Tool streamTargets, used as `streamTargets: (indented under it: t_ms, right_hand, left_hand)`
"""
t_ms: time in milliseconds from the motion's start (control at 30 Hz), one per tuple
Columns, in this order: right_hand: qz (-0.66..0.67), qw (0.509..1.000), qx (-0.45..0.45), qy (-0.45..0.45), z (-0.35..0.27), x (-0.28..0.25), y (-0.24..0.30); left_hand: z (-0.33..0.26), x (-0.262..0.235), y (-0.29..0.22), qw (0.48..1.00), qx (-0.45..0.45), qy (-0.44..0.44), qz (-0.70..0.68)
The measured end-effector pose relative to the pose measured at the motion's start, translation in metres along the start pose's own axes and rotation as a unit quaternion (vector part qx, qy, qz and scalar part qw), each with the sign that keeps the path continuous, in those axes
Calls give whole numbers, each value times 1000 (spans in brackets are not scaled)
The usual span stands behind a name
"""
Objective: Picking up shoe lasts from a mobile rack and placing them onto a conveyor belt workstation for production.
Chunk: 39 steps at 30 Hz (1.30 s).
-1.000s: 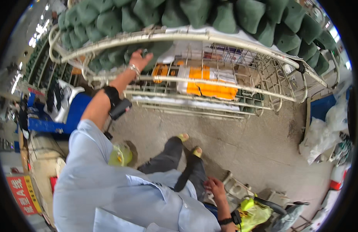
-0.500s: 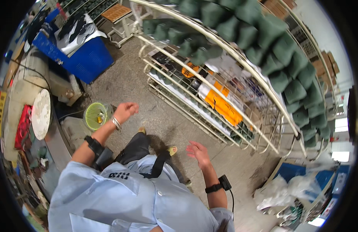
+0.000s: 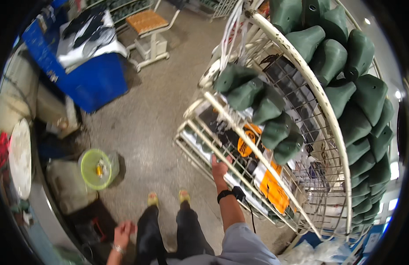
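My right hand (image 3: 220,168) is at the near side of a cream metal rack cart (image 3: 231,164), its fingers closed round one of the lower rails. Part of those fingers is hidden by the rail. Dark green shoe lasts (image 3: 275,132) lie in a row on the rack's middle tier, and many more lasts (image 3: 332,59) are heaped on the top tier. Below them, orange and black packages (image 3: 275,192) rest on the wire shelf. My left hand (image 3: 124,233) hangs low beside my leg, loosely bent, with nothing visible in it.
A yellow-green basket (image 3: 84,170) with small scraps stands on the floor at the left. Behind it are a blue bin (image 3: 98,86) topped with cloths and a wooden-seated chair (image 3: 146,22). A workbench (image 3: 50,216) runs along the left edge. Plastic bags (image 3: 317,252) lie at the lower right.
The rack now looms closer, and my right hand has gone from free in the air to its rail. My left hand has dropped lower, away from above the basket.
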State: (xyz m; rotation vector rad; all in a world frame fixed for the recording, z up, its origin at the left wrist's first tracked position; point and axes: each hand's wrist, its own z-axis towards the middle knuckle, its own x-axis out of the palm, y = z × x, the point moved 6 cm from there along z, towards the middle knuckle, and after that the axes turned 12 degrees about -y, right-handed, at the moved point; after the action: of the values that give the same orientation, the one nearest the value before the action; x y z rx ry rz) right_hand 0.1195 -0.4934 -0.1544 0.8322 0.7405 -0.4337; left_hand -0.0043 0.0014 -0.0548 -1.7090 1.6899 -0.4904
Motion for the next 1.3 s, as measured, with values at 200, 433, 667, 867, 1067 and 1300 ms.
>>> streamTargets:
  t_ms: [200, 433, 667, 867, 1067, 1300]
  right_hand:
    - [57, 981, -113, -149, 22, 44, 12]
    - [231, 957, 126, -118, 33, 53, -8]
    - [104, 974, 143, 142, -12, 68, 10]
    - [155, 982, -24, 101, 16, -10, 12]
    - [270, 938, -45, 214, -33, -23, 147]
    - [304, 861, -64, 403, -128, -22, 251]
  left_hand:
    - [-7, 17, 20, 999, -4, 6, -34]
    - [0, 78, 11, 995, -66, 70, -13]
    - [-2, 65, -17, 997, -46, 56, 21]
    - [3, 46, -5, 999, -18, 9, 48]
    - [3, 9, 55, 995, -47, -74, -48]
    - [-14, -31, 73, 977, -71, -144, -140]
